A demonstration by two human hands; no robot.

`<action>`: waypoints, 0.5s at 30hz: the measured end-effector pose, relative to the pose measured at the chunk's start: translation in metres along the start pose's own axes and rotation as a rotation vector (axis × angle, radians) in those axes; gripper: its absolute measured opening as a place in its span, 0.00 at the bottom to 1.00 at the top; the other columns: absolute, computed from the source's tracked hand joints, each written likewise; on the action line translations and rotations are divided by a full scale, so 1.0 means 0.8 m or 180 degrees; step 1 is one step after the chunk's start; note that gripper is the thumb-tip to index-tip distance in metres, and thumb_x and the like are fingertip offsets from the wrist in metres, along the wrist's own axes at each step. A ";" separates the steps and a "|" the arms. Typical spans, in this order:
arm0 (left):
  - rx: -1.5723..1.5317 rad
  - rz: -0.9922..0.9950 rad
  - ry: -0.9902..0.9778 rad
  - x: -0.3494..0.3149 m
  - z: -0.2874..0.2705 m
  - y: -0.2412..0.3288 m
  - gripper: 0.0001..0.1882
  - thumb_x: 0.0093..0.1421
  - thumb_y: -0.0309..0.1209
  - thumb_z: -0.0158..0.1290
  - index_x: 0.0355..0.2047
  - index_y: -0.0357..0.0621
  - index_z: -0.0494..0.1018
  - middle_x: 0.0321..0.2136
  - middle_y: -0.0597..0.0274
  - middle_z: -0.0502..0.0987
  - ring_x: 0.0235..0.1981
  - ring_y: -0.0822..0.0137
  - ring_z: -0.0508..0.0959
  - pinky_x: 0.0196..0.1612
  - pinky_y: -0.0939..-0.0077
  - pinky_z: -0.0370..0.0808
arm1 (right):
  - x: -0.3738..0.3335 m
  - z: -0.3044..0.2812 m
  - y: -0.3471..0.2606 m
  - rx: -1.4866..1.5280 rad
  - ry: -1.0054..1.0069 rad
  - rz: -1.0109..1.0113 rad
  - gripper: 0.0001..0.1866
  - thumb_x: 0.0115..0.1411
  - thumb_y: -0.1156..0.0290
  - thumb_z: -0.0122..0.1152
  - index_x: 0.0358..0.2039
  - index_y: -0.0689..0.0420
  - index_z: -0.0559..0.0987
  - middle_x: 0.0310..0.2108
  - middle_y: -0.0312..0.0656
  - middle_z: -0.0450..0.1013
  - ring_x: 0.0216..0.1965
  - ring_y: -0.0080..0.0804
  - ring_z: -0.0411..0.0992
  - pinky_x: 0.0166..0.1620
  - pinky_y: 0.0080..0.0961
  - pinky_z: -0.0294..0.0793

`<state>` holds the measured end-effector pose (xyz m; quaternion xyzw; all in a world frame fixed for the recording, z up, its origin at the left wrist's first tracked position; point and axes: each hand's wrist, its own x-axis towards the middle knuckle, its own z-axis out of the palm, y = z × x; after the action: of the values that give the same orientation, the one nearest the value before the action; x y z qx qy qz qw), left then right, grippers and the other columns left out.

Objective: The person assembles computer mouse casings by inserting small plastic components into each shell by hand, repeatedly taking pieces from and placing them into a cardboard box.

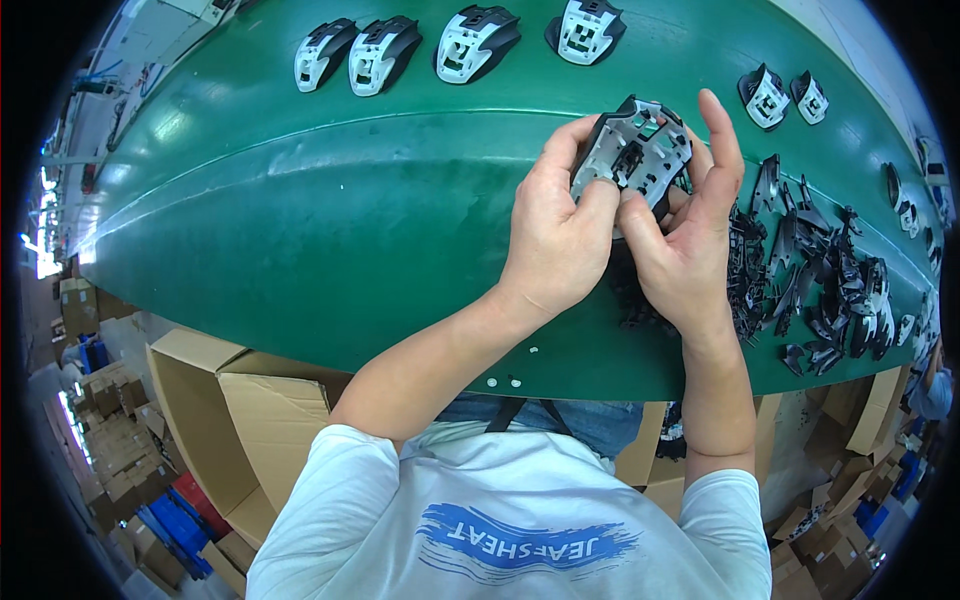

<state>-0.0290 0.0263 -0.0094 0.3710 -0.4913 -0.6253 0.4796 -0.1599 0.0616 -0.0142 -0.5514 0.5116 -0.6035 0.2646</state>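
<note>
Mouse-shaped shell (655, 165), black outside and white within, is held above the green desk (400, 250), in front of the person, hollow side facing up toward the head camera. Left hand (560, 225): grip grasps the shell along its left side, thumb at the near end. Right hand (692, 235): grip also grasps the shell, thumb at the near end close to the left thumb, fingers about the right side; index finger extended, clear of the piece. Small black fittings visible inside the hollow.

Surroundings: four similar shells (467, 47) spaced along the far part of the desk; two more shells (765, 100) farther right. Heap of loose black parts (790, 270) to the right of the right hand. Three tiny white pieces (491, 382) near the close edge. Open cardboard box (275, 420) below the desk, left.
</note>
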 end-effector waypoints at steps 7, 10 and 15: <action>0.0189 0.0047 -0.0043 -0.004 0.002 -0.015 0.25 0.67 0.19 0.45 0.64 0.29 0.69 0.53 0.52 0.82 0.52 0.66 0.82 0.57 0.68 0.78 | 0.003 -0.010 -0.017 -0.0454 -0.0296 0.0450 0.41 0.60 0.86 0.60 0.75 0.55 0.65 0.65 0.51 0.72 0.59 0.36 0.79 0.53 0.30 0.86; 0.0188 0.0140 -0.0069 -0.007 0.006 -0.018 0.25 0.67 0.19 0.43 0.65 0.29 0.67 0.54 0.47 0.82 0.53 0.59 0.83 0.59 0.64 0.78 | 0.003 -0.011 -0.013 -0.0467 -0.0265 0.0360 0.40 0.61 0.86 0.59 0.75 0.55 0.67 0.64 0.51 0.74 0.60 0.39 0.79 0.55 0.34 0.85; 0.0352 0.0240 -0.0067 -0.008 0.006 -0.022 0.25 0.67 0.18 0.42 0.65 0.29 0.65 0.54 0.44 0.82 0.54 0.53 0.83 0.61 0.59 0.78 | 0.001 -0.014 -0.016 -0.0700 -0.0430 0.0262 0.40 0.63 0.89 0.59 0.76 0.56 0.66 0.68 0.43 0.68 0.60 0.29 0.76 0.55 0.28 0.83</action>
<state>-0.0362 0.0344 -0.0256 0.3715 -0.5437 -0.5826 0.4765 -0.1676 0.0686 -0.0005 -0.5949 0.5780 -0.4939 0.2609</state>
